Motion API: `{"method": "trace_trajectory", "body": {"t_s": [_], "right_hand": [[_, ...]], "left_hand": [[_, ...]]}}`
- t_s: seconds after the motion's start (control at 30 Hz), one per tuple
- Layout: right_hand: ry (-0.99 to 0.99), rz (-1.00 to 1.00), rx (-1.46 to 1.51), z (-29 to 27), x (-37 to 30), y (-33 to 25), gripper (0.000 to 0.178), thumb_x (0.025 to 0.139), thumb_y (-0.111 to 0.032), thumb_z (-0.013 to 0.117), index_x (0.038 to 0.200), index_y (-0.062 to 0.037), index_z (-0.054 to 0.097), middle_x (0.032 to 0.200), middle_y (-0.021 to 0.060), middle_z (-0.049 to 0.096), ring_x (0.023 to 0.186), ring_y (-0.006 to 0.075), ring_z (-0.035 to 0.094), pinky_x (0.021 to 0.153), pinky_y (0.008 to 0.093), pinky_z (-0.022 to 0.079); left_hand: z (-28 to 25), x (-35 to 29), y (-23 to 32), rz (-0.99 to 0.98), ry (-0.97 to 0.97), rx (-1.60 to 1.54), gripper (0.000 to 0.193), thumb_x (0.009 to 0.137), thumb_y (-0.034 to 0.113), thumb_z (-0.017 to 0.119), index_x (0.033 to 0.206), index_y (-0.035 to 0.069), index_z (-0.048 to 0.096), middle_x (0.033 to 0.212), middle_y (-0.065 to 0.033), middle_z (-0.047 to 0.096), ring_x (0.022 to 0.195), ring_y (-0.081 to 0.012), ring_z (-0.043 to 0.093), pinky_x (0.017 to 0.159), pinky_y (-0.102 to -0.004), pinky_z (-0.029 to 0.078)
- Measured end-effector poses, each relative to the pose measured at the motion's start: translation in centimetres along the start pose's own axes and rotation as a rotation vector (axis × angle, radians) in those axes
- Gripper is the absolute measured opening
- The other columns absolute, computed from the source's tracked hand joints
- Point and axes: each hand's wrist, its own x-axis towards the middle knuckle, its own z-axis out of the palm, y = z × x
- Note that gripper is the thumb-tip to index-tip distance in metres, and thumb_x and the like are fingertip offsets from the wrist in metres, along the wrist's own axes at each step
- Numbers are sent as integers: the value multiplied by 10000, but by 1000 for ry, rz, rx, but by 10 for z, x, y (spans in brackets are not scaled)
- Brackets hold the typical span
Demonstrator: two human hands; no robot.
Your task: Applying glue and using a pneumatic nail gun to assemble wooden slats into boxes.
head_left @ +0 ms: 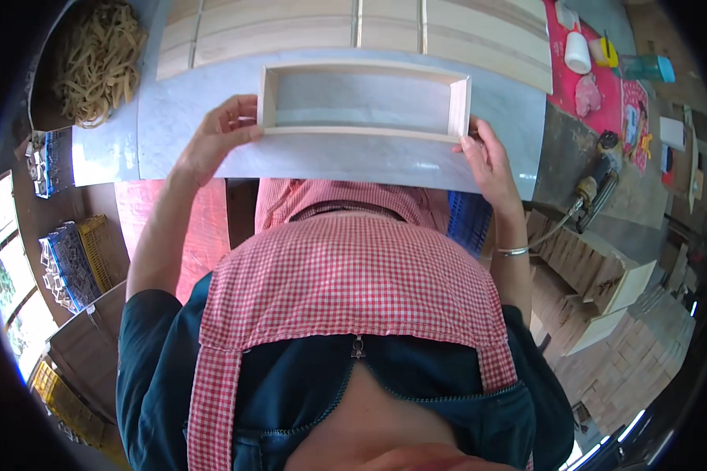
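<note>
Grey marbled table (338,159) spans the workshop, pale boards (279,35) lying along its far edge and tan strips (100,63) heaped beside its far left corner. Near the front edge, about midway along, is a rectangular wooden frame (361,133). The left hand (216,140) holds its left end; the right hand (491,163) grips its near right corner. Whether it touches the surface, I cannot tell.
</note>
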Motion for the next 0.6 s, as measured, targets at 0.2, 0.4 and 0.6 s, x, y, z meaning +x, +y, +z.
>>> {"method": "trace_trajectory", "body": {"t_s": [0.2,0.4,0.6], "right_hand": [[105,-91,81,-7,-7,-18,349,1033,-195,501,1265,54,579,1113,113,639,974,185,583,865,288,483],[23,-9,-254,-26,20,-20,382,1043,-266,491,1256,37,587,1121,122,640,989,185,588,850,263,475],[20,90,-156,-14,25,3,349,1015,-204,554,1272,30,586,1161,135,643,985,182,604,857,278,491]], "left_hand": [[-8,-22,-1,38,102,-142,292,957,230,698,1123,-1,630,1031,-97,672,922,-141,604,892,-274,467],[-4,-15,-5,-24,104,-307,277,996,246,647,1102,-8,619,1036,-106,660,936,-141,595,864,-258,462],[12,-13,-30,80,147,-104,245,977,154,646,1158,-7,605,1093,-118,639,996,-157,581,887,-275,465]]}}
